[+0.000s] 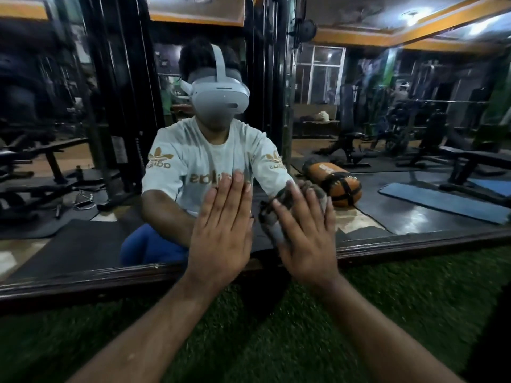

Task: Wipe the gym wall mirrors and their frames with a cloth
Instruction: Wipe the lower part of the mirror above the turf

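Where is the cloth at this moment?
In the head view the cloth is right of centre, pressed against the mirror under the right hand, beside the left hand and just above the bottom frame.

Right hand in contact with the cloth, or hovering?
Touching. In the head view the right hand lies flat on the cloth, straight fingers pressing it against the mirror; the cloth bunches out along the hand's edge with no gap visible.

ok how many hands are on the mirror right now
2. The left hand lies flat and bare on the large glass wall mirror; the right hand presses a crumpled grey-brown cloth against it above the dark wooden frame. None hidden.
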Motion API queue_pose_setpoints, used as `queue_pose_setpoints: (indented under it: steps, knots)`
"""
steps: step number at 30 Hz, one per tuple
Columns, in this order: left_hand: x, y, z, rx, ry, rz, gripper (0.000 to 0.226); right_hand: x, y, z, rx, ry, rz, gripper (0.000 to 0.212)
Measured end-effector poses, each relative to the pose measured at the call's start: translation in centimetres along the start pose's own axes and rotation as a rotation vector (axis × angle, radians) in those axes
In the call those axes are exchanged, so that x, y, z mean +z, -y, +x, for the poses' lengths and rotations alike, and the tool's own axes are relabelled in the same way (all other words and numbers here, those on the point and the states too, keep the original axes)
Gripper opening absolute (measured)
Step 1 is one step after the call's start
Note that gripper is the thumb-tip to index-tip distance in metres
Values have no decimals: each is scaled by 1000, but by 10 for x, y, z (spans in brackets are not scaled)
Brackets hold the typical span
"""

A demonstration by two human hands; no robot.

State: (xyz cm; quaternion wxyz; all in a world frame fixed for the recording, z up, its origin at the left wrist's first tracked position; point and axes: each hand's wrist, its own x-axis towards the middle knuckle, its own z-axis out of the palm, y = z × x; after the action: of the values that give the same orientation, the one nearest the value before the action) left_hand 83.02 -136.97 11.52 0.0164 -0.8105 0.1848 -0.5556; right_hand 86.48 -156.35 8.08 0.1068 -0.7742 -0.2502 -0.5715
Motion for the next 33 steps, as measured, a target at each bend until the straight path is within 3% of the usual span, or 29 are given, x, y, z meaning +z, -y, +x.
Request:
queue_pose_setpoints:
  steps: [4, 5, 8, 11, 16, 21, 23, 28, 30, 33]
  knots:
    - [3, 3, -2, 22, 3, 28, 59, 1, 8, 35, 335, -161, 57, 60]
    - [3, 4, -3, 27, 8, 37, 60, 5, 20, 33, 346, -151, 60, 62]
    - [-4, 4, -4, 47, 70, 34, 66, 10, 31, 2, 119, 1, 15, 60]
    - [-17, 14, 3, 100, 81, 51, 68, -9, 0, 7, -108, 81, -91, 61]
    - [-27, 54, 35, 67, -33, 98, 66, -12, 21, 87, 279, -140, -29, 62]
    - [-20, 56, 32, 106, -38, 136, 69, 7, 33, 42, -89, -46, -105, 66]
    - [-22, 56, 32, 108, -30, 134, 70, 2, 20, 47, -130, -53, -134, 67]
    - [-34, 66, 35, 182, 22, 102, 70, -5, 43, 136, 383, -291, -14, 61]
    - [-44, 80, 40, 219, -18, 129, 69, 0, 59, 141, 254, -255, -48, 62]
    - [-56, 96, 49, 88, -93, 129, 66, -1, 46, 112, -126, -121, -115, 59]
